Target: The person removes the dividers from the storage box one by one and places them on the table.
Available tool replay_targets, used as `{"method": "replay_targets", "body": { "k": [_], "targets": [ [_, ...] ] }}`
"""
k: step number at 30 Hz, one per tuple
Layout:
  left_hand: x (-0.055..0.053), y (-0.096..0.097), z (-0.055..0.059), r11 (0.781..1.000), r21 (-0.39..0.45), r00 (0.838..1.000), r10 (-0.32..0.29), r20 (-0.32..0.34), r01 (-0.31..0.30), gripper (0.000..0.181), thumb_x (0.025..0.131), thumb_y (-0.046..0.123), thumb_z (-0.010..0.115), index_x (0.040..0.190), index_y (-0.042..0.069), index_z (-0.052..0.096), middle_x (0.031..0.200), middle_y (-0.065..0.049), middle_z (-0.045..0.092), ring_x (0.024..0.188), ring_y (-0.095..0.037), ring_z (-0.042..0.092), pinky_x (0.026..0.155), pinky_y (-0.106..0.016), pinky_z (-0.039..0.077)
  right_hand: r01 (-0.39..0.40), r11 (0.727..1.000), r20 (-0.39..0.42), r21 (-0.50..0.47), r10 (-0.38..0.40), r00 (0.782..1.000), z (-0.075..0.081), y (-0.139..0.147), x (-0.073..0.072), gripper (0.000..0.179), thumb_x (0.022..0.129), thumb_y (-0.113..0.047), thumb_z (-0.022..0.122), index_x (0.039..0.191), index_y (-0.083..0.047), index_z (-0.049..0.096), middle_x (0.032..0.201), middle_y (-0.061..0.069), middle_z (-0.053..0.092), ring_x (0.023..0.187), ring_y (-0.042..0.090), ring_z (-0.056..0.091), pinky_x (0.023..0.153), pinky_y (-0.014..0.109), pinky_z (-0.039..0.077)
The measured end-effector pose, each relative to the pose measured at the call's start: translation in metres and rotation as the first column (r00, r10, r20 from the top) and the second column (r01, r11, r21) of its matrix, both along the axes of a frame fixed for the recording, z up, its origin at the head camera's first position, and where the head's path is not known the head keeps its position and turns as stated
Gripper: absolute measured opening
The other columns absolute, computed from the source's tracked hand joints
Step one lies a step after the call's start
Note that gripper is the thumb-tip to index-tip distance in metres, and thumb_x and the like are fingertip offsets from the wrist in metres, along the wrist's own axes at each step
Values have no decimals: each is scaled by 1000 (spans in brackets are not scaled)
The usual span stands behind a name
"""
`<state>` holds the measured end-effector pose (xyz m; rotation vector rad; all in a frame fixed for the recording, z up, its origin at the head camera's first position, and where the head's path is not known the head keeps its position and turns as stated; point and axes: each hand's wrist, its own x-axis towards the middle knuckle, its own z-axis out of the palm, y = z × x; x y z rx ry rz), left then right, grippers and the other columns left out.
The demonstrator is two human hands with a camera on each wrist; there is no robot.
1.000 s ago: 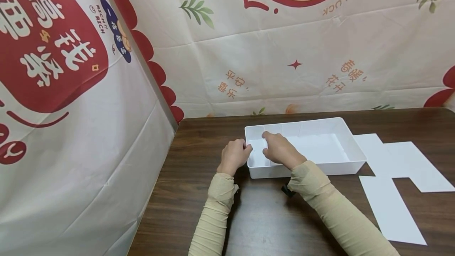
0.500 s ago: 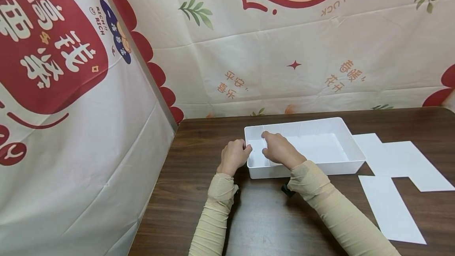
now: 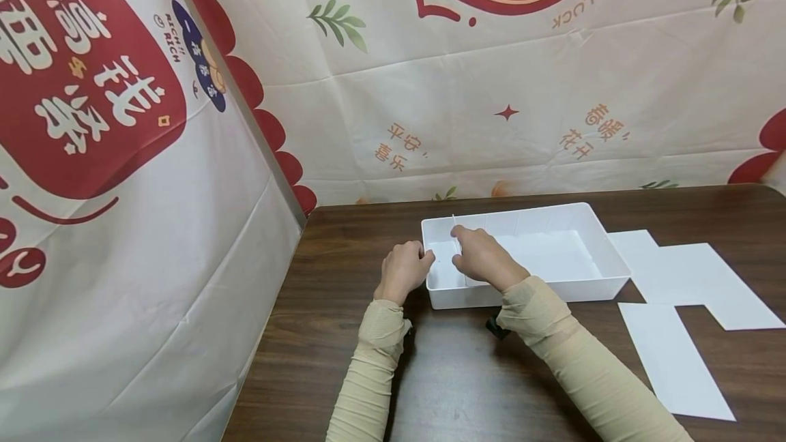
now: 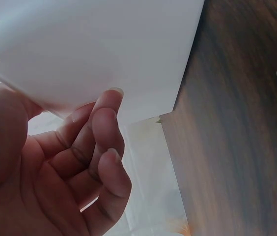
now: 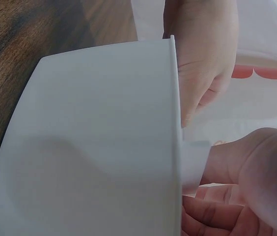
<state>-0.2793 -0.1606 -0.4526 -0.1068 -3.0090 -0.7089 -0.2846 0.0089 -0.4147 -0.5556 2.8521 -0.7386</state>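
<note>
A long white plastic box (image 3: 589,290) stands on the table. My left hand (image 3: 404,268) pinches its left end wall, thumb over the rim, and in the left wrist view the fingers (image 4: 110,130) curl against the outside of that wall. Inside the box near this end, my right hand (image 3: 488,258) pinches a thin white divider (image 5: 197,164) that stands crosswise between the long walls. In the right wrist view, part of the divider sticks up above the box's rim beside the thumb. The right hand hides much of it in the head view.
Several flat white panels (image 3: 678,360) lie on the brown wooden table (image 3: 454,387) right of the box, some overlapping. A printed cloth (image 3: 522,74) hangs behind the table, another (image 3: 202,251) along its left side.
The divider's far end now shows as a thin edge rising just above the box's back rim. Both hands stay in nearly the same place.
</note>
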Motion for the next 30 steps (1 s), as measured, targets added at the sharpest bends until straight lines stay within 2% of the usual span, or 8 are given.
{"method": "replay_targets", "body": {
  "k": [9,30],
  "targets": [
    [-1,0,0,1000,-1,1000,5,14,-5,35,96,31,58,66,14,56,60,3,52,56,-14,49,52,-30,36,0,1000,6,-13,0,1000,4,1,2,53,85,-2,57,136,8,47,72,8,61,58,18,51,55,30,41],
    [-1,-1,-2,1000,15,1000,2,5,-3,34,96,31,58,66,15,54,59,4,48,55,-13,47,52,-29,35,2,1000,4,-25,-2,1000,6,3,0,52,87,-4,58,137,7,47,88,15,66,67,21,57,57,32,46]
  ]
}}
